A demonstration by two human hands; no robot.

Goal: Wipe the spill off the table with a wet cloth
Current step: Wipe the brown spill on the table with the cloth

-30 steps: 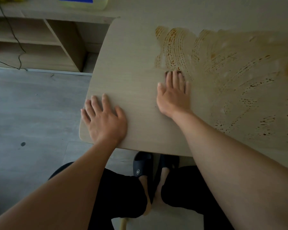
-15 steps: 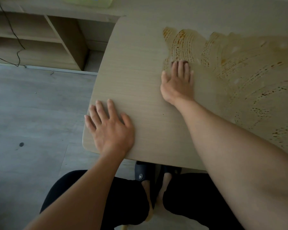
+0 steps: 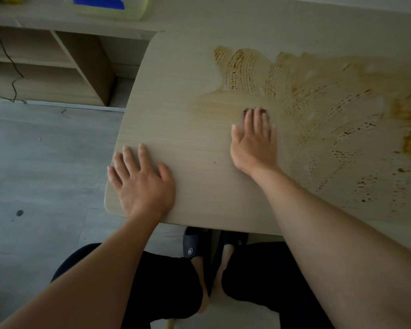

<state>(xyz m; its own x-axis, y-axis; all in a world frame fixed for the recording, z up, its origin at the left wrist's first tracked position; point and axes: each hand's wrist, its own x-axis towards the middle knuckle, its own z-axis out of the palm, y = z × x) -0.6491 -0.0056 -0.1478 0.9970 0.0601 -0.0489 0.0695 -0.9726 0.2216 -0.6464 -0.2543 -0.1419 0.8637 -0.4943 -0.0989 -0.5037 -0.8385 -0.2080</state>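
**A:** What differs from half a second ago?

**B:** The table [image 3: 176, 129] fills the frame as before, a pale wood top with a rounded near-left corner. The right hand [image 3: 253, 141] has drawn back toward the near side, out of the streaked arcs it was touching, and a pale wet band now lies on the far side of its fingertips. The left hand [image 3: 140, 184] has stayed flat at the near-left corner.

**B:** The spill [image 3: 318, 110] is a wide brown-orange smear over the right and far half of the tabletop, combed into curved dotted streaks, with thicker orange blotches at the far right edge.

**A:** And the cloth?

**B:** Only a dark sliver [image 3: 255, 111] shows just past the right fingertips; whether that is cloth I cannot tell.

**A:** How are the hands set?

**B:** Both lie flat, fingers straight, pressing down and curled round nothing; the left is spread wider.

**A:** Any containers?

**B:** A translucent yellowish jug [image 3: 109, 7] with a blue label stands on the shelf unit [image 3: 57, 65] at the far left; its contents are unclear. A black cable [image 3: 12, 67] hangs across the shelves.
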